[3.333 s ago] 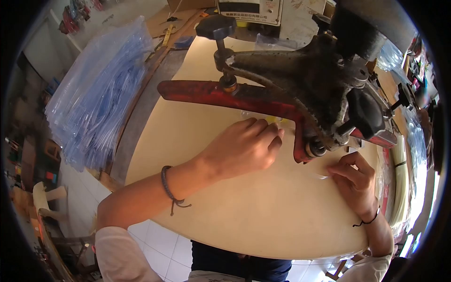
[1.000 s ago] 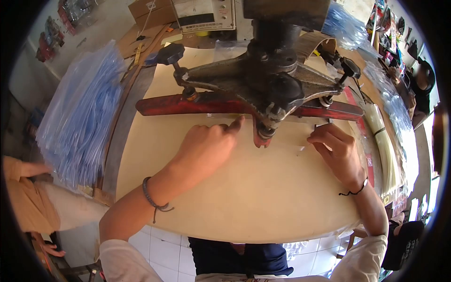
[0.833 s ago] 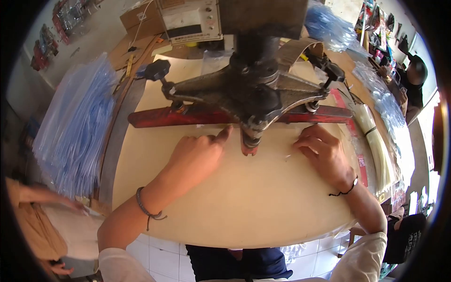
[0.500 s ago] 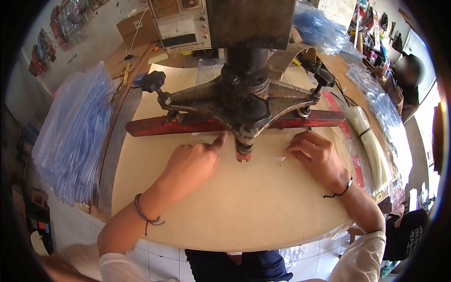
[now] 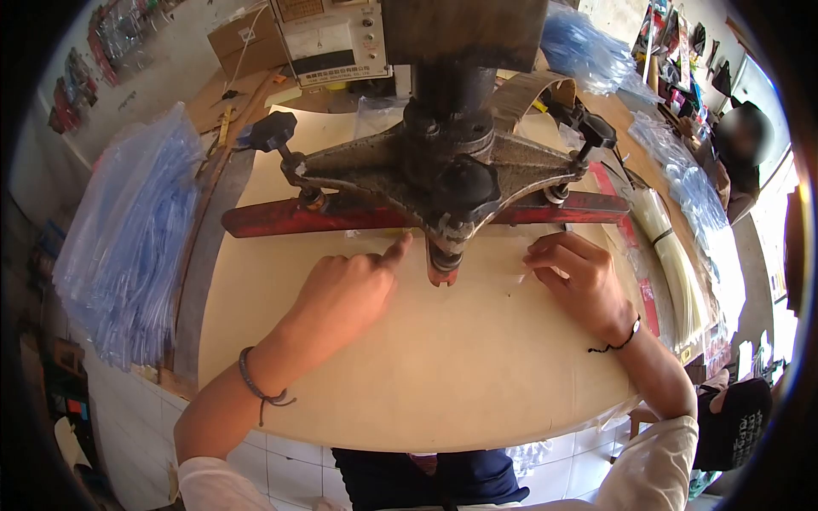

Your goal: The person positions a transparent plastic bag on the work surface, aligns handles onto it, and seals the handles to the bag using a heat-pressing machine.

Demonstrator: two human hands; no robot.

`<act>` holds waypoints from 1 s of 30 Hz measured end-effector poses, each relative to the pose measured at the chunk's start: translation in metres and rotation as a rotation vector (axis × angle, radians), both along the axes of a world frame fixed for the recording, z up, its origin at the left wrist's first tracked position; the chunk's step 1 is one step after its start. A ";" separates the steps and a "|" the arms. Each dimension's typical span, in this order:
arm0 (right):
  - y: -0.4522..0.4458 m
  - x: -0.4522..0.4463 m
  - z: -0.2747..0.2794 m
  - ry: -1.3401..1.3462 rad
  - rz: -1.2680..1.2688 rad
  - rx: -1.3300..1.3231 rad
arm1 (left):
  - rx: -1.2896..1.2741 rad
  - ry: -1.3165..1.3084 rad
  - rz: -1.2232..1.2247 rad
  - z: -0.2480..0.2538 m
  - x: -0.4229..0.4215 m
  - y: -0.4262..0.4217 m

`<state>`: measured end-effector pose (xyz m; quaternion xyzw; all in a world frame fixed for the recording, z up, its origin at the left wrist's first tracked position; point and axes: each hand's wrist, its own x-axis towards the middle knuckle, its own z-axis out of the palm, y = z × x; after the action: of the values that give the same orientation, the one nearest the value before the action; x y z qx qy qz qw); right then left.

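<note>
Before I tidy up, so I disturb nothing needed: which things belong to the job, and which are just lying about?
Apparently in the job: left hand, right hand, press, red bar, tan sheet.

Seemingly lying about: box, strip bundle, left-side plastic stack (possibly stock).

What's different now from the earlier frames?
The head view has swung right, bringing the red bar nearer mid-picture. A co-worker seen at left is out of view. The left hand, curled at first, now extends its index finger toward the bar. The right hand stays near the bar; the clear sheets remain left.
</note>
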<state>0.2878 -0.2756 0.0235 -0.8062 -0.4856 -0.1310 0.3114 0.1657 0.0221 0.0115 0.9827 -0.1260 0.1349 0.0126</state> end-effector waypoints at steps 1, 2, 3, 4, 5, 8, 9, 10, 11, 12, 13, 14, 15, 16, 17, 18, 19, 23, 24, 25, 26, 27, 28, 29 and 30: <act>0.000 0.001 0.000 0.014 -0.007 0.001 | 0.009 0.002 0.001 0.000 0.000 0.000; 0.000 0.003 -0.001 0.029 -0.016 0.002 | 0.018 0.005 0.000 0.001 0.000 0.000; 0.001 0.005 -0.001 0.021 -0.011 -0.010 | 0.019 0.007 0.000 0.001 0.000 0.001; 0.002 0.006 -0.001 0.012 -0.006 -0.023 | 0.019 0.008 0.000 0.001 0.000 0.001; 0.003 0.007 -0.001 0.004 0.000 -0.037 | 0.018 0.010 0.001 0.000 -0.001 0.001; 0.007 0.009 -0.001 -0.002 0.011 -0.033 | 0.023 0.003 -0.009 0.002 -0.001 0.001; 0.008 0.009 -0.001 0.017 -0.009 -0.033 | 0.014 0.010 -0.007 0.003 -0.001 0.001; 0.009 0.008 -0.002 0.037 -0.029 -0.034 | 0.005 0.017 -0.004 0.004 -0.001 0.000; 0.010 0.007 -0.002 0.055 -0.049 -0.034 | -0.003 0.022 -0.003 0.005 -0.002 0.000; 0.011 0.007 -0.002 0.046 -0.050 -0.031 | -0.001 0.024 -0.006 0.005 -0.002 0.001; 0.011 0.008 -0.002 0.036 -0.052 -0.027 | 0.001 0.025 -0.009 0.004 -0.001 0.001; 0.011 0.008 -0.003 0.028 -0.054 -0.024 | 0.004 0.027 -0.013 0.004 -0.002 0.002; 0.011 0.007 -0.002 0.026 -0.052 -0.023 | -0.012 0.030 -0.015 0.006 -0.002 0.001; 0.011 0.006 -0.001 0.024 -0.051 -0.021 | -0.028 0.033 -0.017 0.008 -0.002 0.001; 0.011 0.005 -0.001 0.021 -0.050 -0.019 | -0.043 0.035 -0.019 0.009 -0.002 0.000; 0.011 0.005 -0.001 0.027 -0.055 -0.014 | -0.035 0.031 -0.022 0.008 -0.002 0.001; 0.011 0.005 -0.002 0.032 -0.059 -0.008 | -0.025 0.025 -0.024 0.006 -0.001 0.001; 0.013 0.003 0.003 -0.008 -0.061 -0.023 | -0.028 0.129 0.029 0.010 -0.002 0.000; 0.012 0.003 0.002 -0.010 -0.063 -0.022 | -0.016 0.127 0.028 0.010 -0.002 -0.001; 0.012 0.004 0.001 -0.012 -0.064 -0.023 | -0.005 0.127 0.028 0.011 -0.002 0.000; 0.012 0.004 0.000 -0.014 -0.065 -0.023 | 0.005 0.127 0.028 0.010 -0.002 0.000; 0.012 0.003 0.000 -0.020 -0.074 -0.020 | 0.008 0.126 0.030 0.010 -0.003 0.000; 0.012 0.002 0.000 -0.026 -0.084 -0.018 | 0.010 0.126 0.031 0.010 -0.003 -0.001; 0.013 0.002 0.000 -0.032 -0.094 -0.015 | 0.013 0.125 0.032 0.010 -0.003 -0.001; 0.013 0.001 0.000 -0.028 -0.092 -0.020 | 0.015 0.118 0.030 0.010 -0.003 -0.001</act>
<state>0.2891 -0.2630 0.0236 -0.8288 -0.4536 -0.1518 0.2902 0.1631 0.0215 0.0215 0.9908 -0.1115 0.0761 0.0108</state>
